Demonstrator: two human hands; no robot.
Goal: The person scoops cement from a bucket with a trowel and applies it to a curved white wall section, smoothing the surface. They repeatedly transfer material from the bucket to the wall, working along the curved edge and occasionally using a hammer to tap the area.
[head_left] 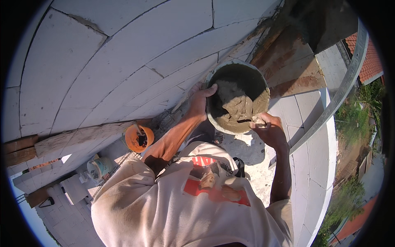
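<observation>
A round bucket [249, 76] is tilted in front of me, its mouth facing up toward me. Grey wet mortar [234, 99] lies inside it, heaped toward the left and near sides. My left hand [199, 101] is closed on the bucket's left rim, thumb over the edge. At the near right rim my right hand [270, 130] is wrapped round the mortar-smeared handle of what looks like a trowel [257, 121]. The trowel's blade is mostly hidden in the mortar.
A wall of large pale blocks [135, 53] rises on the left. An orange bucket [132, 139] and a whitish bucket [91, 169] stand lower left. Right are a low block wall [306, 164], a long metal strip [349, 74] and a stained brown board [294, 66]. Beyond lie greenery and roofs.
</observation>
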